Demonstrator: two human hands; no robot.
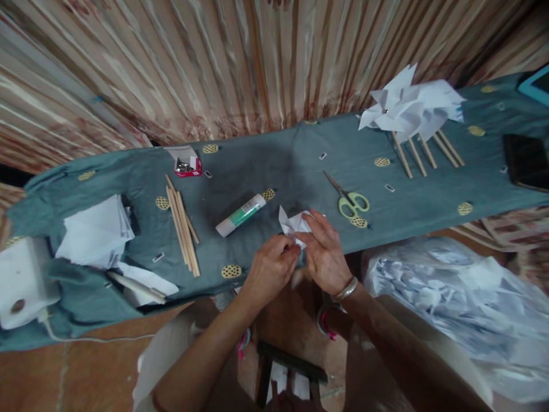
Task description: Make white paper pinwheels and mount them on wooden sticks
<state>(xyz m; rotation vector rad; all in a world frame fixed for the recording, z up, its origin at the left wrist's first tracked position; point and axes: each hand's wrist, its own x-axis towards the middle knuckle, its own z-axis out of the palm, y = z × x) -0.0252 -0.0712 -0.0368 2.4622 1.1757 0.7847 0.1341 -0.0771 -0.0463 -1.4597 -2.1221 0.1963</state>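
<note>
Just below frame centre: folded white paper (295,223), pinched by left hand (274,262), fingers curled. Right hand (325,253) lies across it, fingers slightly parted; grip cannot be told. Green-banded tube (241,215) left of paper; scissors (343,194) right.

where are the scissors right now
In the head view, the green-handled scissors lie right of centre on the teal cloth, beyond and to the right of the right hand.
</note>
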